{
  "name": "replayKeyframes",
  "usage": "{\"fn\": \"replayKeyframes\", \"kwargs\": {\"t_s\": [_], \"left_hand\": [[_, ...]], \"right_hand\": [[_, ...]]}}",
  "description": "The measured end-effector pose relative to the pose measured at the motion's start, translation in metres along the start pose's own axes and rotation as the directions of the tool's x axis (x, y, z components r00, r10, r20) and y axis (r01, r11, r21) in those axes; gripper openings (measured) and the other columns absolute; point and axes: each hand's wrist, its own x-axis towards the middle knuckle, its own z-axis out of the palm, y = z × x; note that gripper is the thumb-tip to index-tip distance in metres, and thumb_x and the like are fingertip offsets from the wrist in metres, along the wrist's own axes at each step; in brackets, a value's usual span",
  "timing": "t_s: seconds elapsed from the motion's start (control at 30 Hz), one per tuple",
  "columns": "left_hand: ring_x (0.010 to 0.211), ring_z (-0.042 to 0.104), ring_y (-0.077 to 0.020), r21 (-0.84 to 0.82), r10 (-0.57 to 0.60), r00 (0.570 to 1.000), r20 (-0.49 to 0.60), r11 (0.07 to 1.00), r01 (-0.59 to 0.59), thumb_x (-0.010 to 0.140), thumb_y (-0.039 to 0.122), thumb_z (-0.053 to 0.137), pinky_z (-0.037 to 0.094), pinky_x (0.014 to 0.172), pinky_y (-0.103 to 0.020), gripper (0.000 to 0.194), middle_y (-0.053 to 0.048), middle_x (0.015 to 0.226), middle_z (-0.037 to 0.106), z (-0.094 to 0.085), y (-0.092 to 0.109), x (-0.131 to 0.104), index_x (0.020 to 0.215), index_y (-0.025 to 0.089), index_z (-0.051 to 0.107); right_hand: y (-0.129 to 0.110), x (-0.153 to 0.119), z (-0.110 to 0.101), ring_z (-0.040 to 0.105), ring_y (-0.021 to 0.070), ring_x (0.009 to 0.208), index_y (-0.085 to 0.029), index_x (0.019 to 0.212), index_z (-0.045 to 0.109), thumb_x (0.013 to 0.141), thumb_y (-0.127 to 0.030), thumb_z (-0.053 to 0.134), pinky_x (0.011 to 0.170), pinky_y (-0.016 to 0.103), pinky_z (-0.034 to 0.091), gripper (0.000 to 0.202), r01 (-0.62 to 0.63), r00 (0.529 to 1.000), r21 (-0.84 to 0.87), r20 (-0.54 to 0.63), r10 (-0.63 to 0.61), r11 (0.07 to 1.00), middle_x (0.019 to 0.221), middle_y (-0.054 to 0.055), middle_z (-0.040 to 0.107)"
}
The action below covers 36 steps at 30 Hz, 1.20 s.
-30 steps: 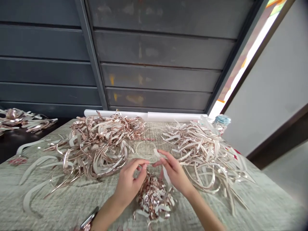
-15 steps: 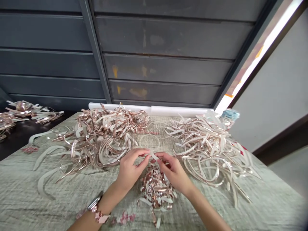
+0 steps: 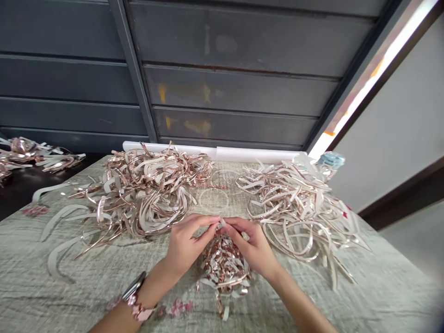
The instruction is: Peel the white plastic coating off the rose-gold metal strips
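Observation:
Between my fingertips is a short pale strip of ribbon (image 3: 222,223), pinched from both sides. My left hand (image 3: 189,240) holds its left end with thumb and forefinger. From the right, my right hand (image 3: 250,243) grips the other end the same way, its lower fingers curled out of sight. Just below and between the hands lies a small bundle of shiny rose-gold and white curled ribbon (image 3: 225,268). Whether the pinched strip is joined to that bundle I cannot tell. A watch and a pink bracelet (image 3: 142,311) are on my left wrist.
A large tangle of rose-gold ribbon (image 3: 149,185) lies left, and a paler ribbon heap (image 3: 294,199) lies right. White rolls (image 3: 260,155) line the table's back edge by the dark slatted wall. A blue-topped item (image 3: 331,162) stands back right. More ribbon (image 3: 26,152) sits far left.
My hands have come closer together, so less of the pale strip shows between the fingertips. The whole view has shifted slightly; the ribbon heaps look unmoved on the table.

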Motion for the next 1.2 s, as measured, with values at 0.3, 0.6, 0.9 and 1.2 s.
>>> {"fn": "replayKeyframes", "kwargs": {"t_s": [0.3, 0.6, 0.9, 1.2], "left_hand": [[0.091, 0.076, -0.0158, 0.136, 0.21, 0.978, -0.015, 0.969, -0.206, 0.081, 0.001, 0.076, 0.065, 0.082, -0.027, 0.043, -0.003, 0.101, 0.081, -0.014, 0.025, 0.003, 0.12, 0.018, 0.068], [0.086, 0.077, -0.012, 0.104, 0.037, 0.998, 0.058, 0.994, -0.043, 0.088, 0.007, 0.071, 0.063, 0.085, -0.022, 0.023, -0.002, 0.097, 0.08, -0.01, 0.024, 0.004, 0.108, 0.019, 0.069], [0.088, 0.076, -0.0137, -0.051, 0.059, 0.991, 0.121, 0.997, -0.053, 0.085, 0.003, 0.071, 0.063, 0.082, -0.024, 0.019, -0.002, 0.089, 0.079, -0.009, 0.018, 0.003, 0.087, 0.02, 0.062], [0.08, 0.079, -0.0148, -0.17, -0.152, 0.985, 0.075, 0.972, 0.163, 0.083, 0.006, 0.072, 0.063, 0.074, -0.021, 0.023, -0.001, 0.086, 0.078, -0.009, 0.014, 0.001, 0.09, 0.021, 0.056]], "right_hand": [[-0.029, -0.014, -0.004, 0.069, 0.0193, 0.07, -0.027, 0.108, 0.08, 0.098, -0.036, 0.058, 0.066, 0.03, 0.054, 0.026, 0.058, 0.997, 0.021, 0.055, -0.059, 0.998, 0.079, 0.003, 0.078], [-0.017, -0.014, 0.003, 0.042, 0.0121, 0.053, -0.025, 0.117, 0.078, 0.099, -0.036, 0.055, 0.048, 0.025, 0.035, 0.031, -0.04, 0.997, -0.003, 0.061, 0.04, 0.999, 0.062, -0.002, 0.059], [-0.015, -0.017, 0.0, 0.05, 0.0142, 0.058, -0.022, 0.098, 0.082, 0.094, -0.023, 0.056, 0.057, 0.027, 0.044, 0.027, 0.059, 0.998, -0.138, 0.03, -0.055, 0.989, 0.065, 0.0, 0.064], [-0.022, -0.013, 0.004, 0.04, 0.009, 0.048, -0.016, 0.092, 0.082, 0.094, -0.031, 0.056, 0.047, 0.023, 0.033, 0.029, -0.113, 0.991, 0.09, 0.089, 0.105, 0.989, 0.06, 0.0, 0.064]]}}
